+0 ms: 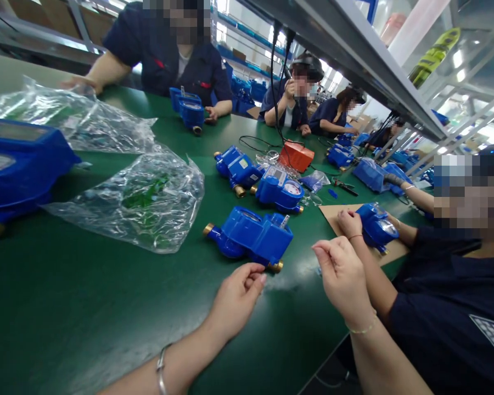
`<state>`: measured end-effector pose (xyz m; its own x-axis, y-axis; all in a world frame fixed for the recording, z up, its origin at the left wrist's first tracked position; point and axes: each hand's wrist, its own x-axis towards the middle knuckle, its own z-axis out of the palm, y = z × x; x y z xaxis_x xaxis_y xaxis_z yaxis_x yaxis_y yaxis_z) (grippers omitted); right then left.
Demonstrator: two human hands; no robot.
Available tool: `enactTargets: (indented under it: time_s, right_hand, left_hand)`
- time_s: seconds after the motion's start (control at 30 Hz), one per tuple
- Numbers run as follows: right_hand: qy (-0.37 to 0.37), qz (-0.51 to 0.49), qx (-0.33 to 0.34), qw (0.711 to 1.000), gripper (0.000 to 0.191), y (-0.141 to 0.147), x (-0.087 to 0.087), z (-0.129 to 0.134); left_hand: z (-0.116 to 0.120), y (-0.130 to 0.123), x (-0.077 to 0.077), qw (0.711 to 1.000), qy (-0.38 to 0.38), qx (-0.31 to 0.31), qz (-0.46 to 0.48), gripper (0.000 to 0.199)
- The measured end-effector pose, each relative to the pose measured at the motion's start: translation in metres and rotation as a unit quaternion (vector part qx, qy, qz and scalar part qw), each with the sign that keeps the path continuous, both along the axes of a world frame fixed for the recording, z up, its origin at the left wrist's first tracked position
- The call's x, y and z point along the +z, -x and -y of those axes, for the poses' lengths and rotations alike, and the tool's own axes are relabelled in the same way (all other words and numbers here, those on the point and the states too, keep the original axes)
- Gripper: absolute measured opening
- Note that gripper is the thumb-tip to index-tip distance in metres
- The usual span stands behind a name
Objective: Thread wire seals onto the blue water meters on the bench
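In front of me on the green table lies a blue water meter [251,236] with brass pipe ends and a raised lid. My left hand [236,299] is at its near side, fingertips touching or very close to the brass end; the fingers are loosely bent, a small gap between thumb and forefinger. To the right, my right hand [343,277] is held above the table, thumb and fingers pinched together. Whatever it holds, if anything, is hidden. Below its fingertips shows a small pale bluish bit, too small to name.
Beyond lie more blue meters [278,189] and an orange box [296,156] with cables. Clear plastic bags [160,203] and a large blue meter [20,170] are at left. A co-worker's hands hold a meter [376,225] over cardboard [333,216] at right. Other people sit across the table.
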<state>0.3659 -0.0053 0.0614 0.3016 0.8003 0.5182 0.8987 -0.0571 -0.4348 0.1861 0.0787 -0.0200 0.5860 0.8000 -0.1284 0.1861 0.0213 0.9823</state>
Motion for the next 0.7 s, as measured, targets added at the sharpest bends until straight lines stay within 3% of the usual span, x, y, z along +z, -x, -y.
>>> enactTargets:
  time_s: [0.33, 0.7]
  right_hand:
    - [0.04, 0.076, 0.026, 0.996, 0.015, -0.003, 0.005, -0.016]
    - [0.096, 0.109, 0.051, 0.988, 0.018, -0.003, 0.016, -0.027]
  left_hand:
    - [-0.001, 0.003, -0.002, 1.0, 0.003, -0.005, -0.006, 0.033]
    - [-0.002, 0.001, -0.008, 0.999, -0.048, 0.007, 0.008, 0.03]
